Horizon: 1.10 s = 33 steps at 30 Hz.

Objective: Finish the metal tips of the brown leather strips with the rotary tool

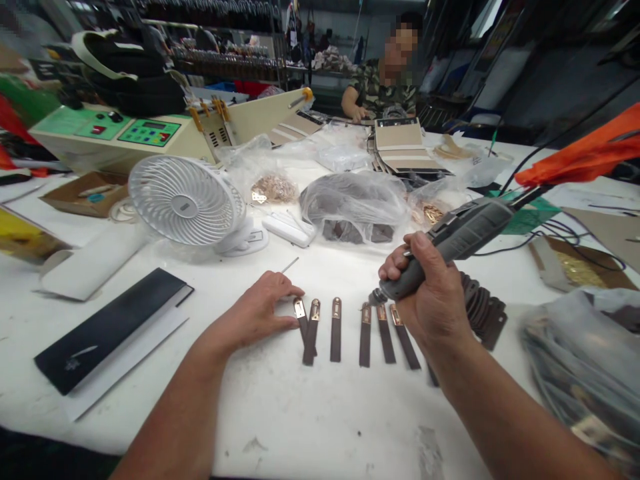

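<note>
My left hand (267, 303) rests low over the table, thumb and index finger around the metal-tipped end of the leftmost brown strap (303, 321). That strap slants partly under a second strap (311, 337). A thin metal rod (290, 265) shows just above this hand; whether the hand touches it I cannot tell. Gripped in my right hand (435, 287) is a grey electric screwdriver (467, 230), tilted with its nose down over the gold plate of a middle strap (365, 340). Several such straps lie in a spaced row, plates at the far end.
Behind the row stand a white fan (187, 207) and a plastic bag of brown pieces (355, 207). Stacked brown pieces (485, 310) lie beside my right forearm. A black wallet-like folder (113, 327) is at left, a box of gold parts (575, 267) at right. A person (385, 80) sits opposite.
</note>
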### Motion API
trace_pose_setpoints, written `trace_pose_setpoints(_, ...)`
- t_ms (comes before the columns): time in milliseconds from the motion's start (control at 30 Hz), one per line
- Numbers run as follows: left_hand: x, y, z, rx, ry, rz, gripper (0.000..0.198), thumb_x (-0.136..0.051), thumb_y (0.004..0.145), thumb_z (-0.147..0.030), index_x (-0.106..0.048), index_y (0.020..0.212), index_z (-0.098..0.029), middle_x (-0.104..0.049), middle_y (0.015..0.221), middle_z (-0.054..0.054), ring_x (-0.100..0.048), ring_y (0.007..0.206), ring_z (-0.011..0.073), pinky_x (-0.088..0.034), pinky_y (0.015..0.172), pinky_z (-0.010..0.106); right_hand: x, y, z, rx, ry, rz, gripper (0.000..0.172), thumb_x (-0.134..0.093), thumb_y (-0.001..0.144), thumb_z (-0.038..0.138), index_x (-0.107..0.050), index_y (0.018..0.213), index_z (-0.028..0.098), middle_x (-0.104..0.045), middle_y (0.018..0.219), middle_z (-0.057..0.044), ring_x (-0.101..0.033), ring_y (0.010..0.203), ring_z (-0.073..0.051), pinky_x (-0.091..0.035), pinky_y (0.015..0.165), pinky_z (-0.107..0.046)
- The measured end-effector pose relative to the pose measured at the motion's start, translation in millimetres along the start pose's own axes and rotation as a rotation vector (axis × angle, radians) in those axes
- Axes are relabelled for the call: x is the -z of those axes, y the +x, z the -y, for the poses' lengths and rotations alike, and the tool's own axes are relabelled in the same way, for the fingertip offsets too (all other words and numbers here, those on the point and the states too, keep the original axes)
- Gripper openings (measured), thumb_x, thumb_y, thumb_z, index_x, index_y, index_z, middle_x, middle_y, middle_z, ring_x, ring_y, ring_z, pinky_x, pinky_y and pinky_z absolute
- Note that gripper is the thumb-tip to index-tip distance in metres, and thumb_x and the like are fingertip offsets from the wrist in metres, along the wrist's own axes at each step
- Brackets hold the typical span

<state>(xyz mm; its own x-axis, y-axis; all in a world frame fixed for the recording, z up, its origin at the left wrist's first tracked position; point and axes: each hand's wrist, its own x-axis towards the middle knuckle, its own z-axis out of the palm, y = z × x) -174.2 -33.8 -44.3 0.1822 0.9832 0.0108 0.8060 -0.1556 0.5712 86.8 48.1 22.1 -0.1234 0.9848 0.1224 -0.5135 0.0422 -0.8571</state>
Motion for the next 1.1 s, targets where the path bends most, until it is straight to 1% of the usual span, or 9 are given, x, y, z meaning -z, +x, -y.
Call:
trace_pose_setpoints(100, 0.1, 1, -6, -0.039, 0.002, 0.052, 0.033, -0.077, 0.086, -0.032, -0.076, 0.118, -0.024, -0.07, 0.104, 0.005, -0.06, 0.104, 0.0225, -0.047, 0.093, 0.034, 2, 0, 0, -0.008, 0.001, 0.0, 0.049, -0.086, 0.079, 0.051, -0.053, 0.092, 0.016, -0.048, 0.07, 0.004, -0.052, 0.058, -0.008, -0.051, 0.057, -0.022)
trace_pose_setpoints(200, -1.7, 2, -8, -0.081, -0.049, 0.083, 0.035, -0.075, 0.09, -0.032, -0.075, 0.124, -0.027, -0.071, 0.108, 0.004, -0.06, 0.107, 0.021, -0.045, 0.096, 0.033, 4, 1, 0, -0.007, -0.002, -0.005, 0.05, -0.086, 0.078, 0.051, -0.054, 0.092, 0.016, -0.049, 0.07, 0.004, -0.052, 0.058, -0.008, -0.051, 0.057, -0.022)
trace_pose_setpoints(300, -5.6, 3, -9, -0.114, -0.07, 0.095, 0.033, -0.073, 0.093, -0.034, -0.075, 0.124, -0.027, -0.07, 0.109, 0.005, -0.059, 0.109, 0.0212, -0.044, 0.098, 0.034, 4, 2, 0, -0.01, 0.001, -0.007, 0.05, -0.087, 0.078, 0.051, -0.054, 0.092, 0.016, -0.048, 0.069, 0.004, -0.052, 0.057, -0.008, -0.051, 0.057, -0.022)
trace_pose_setpoints(533, -18.7, 12, -18, -0.185, -0.044, 0.081, 0.031, -0.07, 0.095, -0.033, -0.075, 0.124, -0.027, -0.069, 0.115, 0.008, -0.059, 0.11, 0.0217, -0.046, 0.096, 0.035, 6, 1, -2, -0.025, 0.004, 0.002, 0.049, -0.086, 0.079, 0.05, -0.054, 0.093, 0.016, -0.049, 0.07, 0.003, -0.053, 0.058, -0.008, -0.05, 0.056, -0.022)
trace_pose_setpoints(733, -31.1, 21, -28, -0.262, -0.019, 0.052, 0.029, -0.069, 0.095, -0.034, -0.076, 0.121, -0.024, -0.069, 0.11, 0.009, -0.057, 0.104, 0.0226, -0.046, 0.091, 0.037, 3, -2, -5, -0.027, 0.007, 0.008, 0.048, -0.085, 0.08, 0.05, -0.054, 0.093, 0.016, -0.049, 0.07, 0.003, -0.052, 0.057, -0.008, -0.05, 0.057, -0.022)
trace_pose_setpoints(833, -33.4, 22, -35, -0.272, -0.056, 0.014, 0.025, -0.068, 0.095, -0.033, -0.076, 0.117, -0.022, -0.069, 0.105, 0.008, -0.056, 0.102, 0.0215, -0.046, 0.089, 0.036, 0, -4, -8, -0.031, 0.005, 0.007, 0.047, -0.084, 0.081, 0.049, -0.054, 0.093, 0.016, -0.049, 0.071, 0.003, -0.053, 0.058, -0.008, -0.05, 0.058, -0.022)
trace_pose_setpoints(933, -34.7, 22, -45, -0.265, -0.138, -0.088, 0.02, -0.067, 0.094, -0.031, -0.075, 0.107, -0.019, -0.068, 0.099, 0.008, -0.057, 0.099, 0.0202, -0.047, 0.089, 0.036, -2, -7, -13, -0.032, -0.007, 0.002, 0.047, -0.084, 0.081, 0.05, -0.054, 0.093, 0.016, -0.05, 0.071, 0.003, -0.053, 0.058, -0.008, -0.05, 0.058, -0.022)
trace_pose_setpoints(1033, -39.1, 22, -51, -0.278, -0.194, -0.183, 0.022, -0.073, 0.09, -0.034, -0.075, 0.105, -0.018, -0.068, 0.094, 0.007, -0.059, 0.093, 0.0194, -0.049, 0.086, 0.036, -7, -10, -17, -0.041, -0.007, 0.005, 0.048, -0.084, 0.081, 0.051, -0.054, 0.092, 0.016, -0.05, 0.07, 0.003, -0.053, 0.057, -0.008, -0.049, 0.057, -0.021)
trace_pose_setpoints(1100, -43.8, 22, -52, -0.289, -0.206, -0.214, 0.025, -0.076, 0.089, -0.038, -0.076, 0.105, -0.019, -0.07, 0.093, 0.007, -0.061, 0.092, 0.019, -0.05, 0.083, 0.034, -10, -12, -20, -0.04, -0.008, 0.012, 0.048, -0.084, 0.081, 0.051, -0.054, 0.091, 0.015, -0.05, 0.069, 0.003, -0.053, 0.057, -0.008, -0.048, 0.057, -0.021)
